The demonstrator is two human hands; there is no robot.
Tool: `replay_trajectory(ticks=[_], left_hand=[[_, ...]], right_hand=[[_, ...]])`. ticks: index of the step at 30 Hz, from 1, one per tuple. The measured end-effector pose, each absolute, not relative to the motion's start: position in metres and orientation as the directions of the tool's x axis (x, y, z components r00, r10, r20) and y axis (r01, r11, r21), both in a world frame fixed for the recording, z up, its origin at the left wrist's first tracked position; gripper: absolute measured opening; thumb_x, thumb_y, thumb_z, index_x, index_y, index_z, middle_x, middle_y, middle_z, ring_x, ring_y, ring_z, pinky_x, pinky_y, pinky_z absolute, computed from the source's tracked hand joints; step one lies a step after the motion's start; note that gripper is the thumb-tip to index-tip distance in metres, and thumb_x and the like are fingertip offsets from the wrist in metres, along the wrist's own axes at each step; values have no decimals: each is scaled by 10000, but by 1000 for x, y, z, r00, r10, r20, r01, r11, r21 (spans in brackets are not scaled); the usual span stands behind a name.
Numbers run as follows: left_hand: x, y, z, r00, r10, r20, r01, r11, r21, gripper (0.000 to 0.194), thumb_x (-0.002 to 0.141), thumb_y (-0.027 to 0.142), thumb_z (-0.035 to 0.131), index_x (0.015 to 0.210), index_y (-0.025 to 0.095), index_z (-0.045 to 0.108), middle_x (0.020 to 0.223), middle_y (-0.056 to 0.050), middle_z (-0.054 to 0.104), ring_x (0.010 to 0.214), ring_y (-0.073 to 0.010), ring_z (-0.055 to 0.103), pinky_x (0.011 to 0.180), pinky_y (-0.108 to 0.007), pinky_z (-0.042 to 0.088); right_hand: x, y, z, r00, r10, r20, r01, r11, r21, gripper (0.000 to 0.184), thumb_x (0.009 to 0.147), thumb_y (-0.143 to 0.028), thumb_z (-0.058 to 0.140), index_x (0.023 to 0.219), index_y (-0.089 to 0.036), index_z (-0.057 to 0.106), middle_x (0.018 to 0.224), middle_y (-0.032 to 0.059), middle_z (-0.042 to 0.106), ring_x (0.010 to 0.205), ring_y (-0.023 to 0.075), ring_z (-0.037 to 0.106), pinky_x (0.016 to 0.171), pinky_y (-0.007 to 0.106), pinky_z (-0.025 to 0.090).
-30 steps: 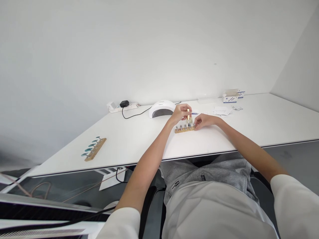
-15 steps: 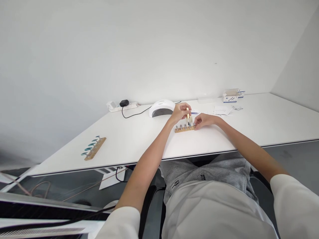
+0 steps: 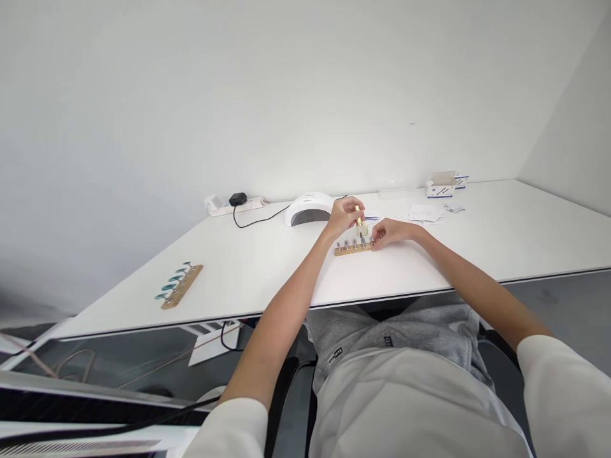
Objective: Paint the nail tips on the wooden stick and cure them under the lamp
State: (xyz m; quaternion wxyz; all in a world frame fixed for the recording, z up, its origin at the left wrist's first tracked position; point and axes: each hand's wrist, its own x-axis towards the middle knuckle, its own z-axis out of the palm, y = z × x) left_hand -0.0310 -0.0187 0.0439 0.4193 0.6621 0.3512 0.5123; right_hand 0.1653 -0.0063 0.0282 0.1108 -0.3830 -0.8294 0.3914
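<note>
My left hand (image 3: 346, 215) is closed round the gold cap of a nail polish brush (image 3: 358, 215), its dark tip pointing down at the row of nail tips. Beneath it lies a wooden nail-tip stand (image 3: 352, 250) carrying several small nail tips on metal posts. At the stand's right end, my right hand (image 3: 386, 233) pinches it, with the fingers partly hidden from me. A pale, clear bottle (image 3: 364, 228) is just behind the brush. Far to the left, a second wooden stand (image 3: 182, 287) holds several teal nail tips (image 3: 174, 278).
A white nail lamp (image 3: 310, 210) stands behind my left hand. Further left are a power strip (image 3: 245, 206) and a black adapter (image 3: 237, 199) with its cable. Papers (image 3: 424, 212) and an opened small box (image 3: 440, 186) lie at the back right of the white table (image 3: 267, 273).
Hardly anything differs. My left hand with the brush has shifted very slightly left, while my right hand stays at the stand's end.
</note>
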Motion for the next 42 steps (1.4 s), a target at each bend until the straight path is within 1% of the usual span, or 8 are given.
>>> replay_trajectory(ticks=[4,8,11,16,22,32,42], left_hand=[[-32,-18,44,212,892,399,8,-409,912,121,645,162,676,716,148,579,581,-14,628,377,-49,432,369,-197,249],[-32,-20,47,213,895,392,-9,-399,917,144,652,193,699,737,149,591,566,-6,618,360,-41,395,377,-203,236],[-32,-22,49,250,893,375,-4,-386,922,177,641,213,725,747,145,601,551,-1,606,356,-35,374,383,-205,228],[-31,-24,49,340,872,352,8,-377,926,193,641,233,742,743,141,605,555,-9,603,369,-45,401,387,-207,229],[-31,-23,45,373,862,342,16,-375,927,201,654,251,739,759,139,610,566,-7,608,364,-41,399,381,-205,246],[-30,-21,43,396,854,338,18,-375,927,188,644,229,738,737,133,607,553,-11,602,355,-47,401,364,-209,244],[-31,-18,41,340,870,357,45,-394,918,146,645,185,693,746,137,600,553,3,600,364,-42,400,372,-200,245]], right_hand=[[166,-6,27,-689,716,-111,541,406,-737,445,495,-509,821,761,-177,692,758,10,646,724,155,552,669,280,389],[166,-7,28,-694,711,-114,534,402,-744,428,507,-494,818,754,-171,685,750,9,637,709,147,541,660,279,381],[165,-9,30,-691,713,-117,536,396,-745,411,509,-482,820,747,-175,684,745,4,635,702,142,534,658,278,376],[164,-11,33,-683,720,-124,550,396,-736,411,498,-496,816,722,-179,681,726,0,623,711,150,533,663,283,375],[164,-12,33,-684,719,-123,547,394,-739,424,492,-500,819,734,-179,683,739,3,630,714,152,533,667,288,373],[165,-9,31,-692,713,-112,543,412,-732,427,498,-493,826,739,-173,681,723,6,620,698,148,520,653,280,375],[164,-10,33,-679,722,-128,564,402,-721,421,501,-495,825,734,-176,680,748,3,628,717,152,530,663,282,370]])
